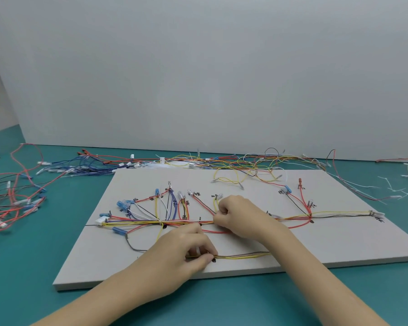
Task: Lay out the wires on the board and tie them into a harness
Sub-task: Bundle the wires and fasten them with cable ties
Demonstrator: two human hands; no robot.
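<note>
1. Wires (151, 223) for the harness lie fanned across the grey board (339, 243) in the middle of the frame. A main trunk runs left to right along a drawn line, and branches rise to blue-capped terminals (122, 204) beside handwritten labels.
2. The left hand (186, 245), lower centre, has its grip pinched on a brown-and-yellow wire bundle (243, 256) near the board's near edge. It probably holds this lower branch taut along its marked route.
3. The right hand (236, 217) has its grip curled tight on the trunk at centre, where the strands meet. This looks like gathering them at a tie point, though no tie can be made out under the fingers.
4. Loose wires (17, 203) sprawl on the teal surface (292, 302) at the left and along the board's far edge. Spare white cable ties (396, 190) lie at the right.
5. The board's near edge sits close to the left hand's pinch, so there is little margin there. The lower right of the board is bare, which gives room to shift. A white backdrop (198, 67) closes off the far side.
</note>
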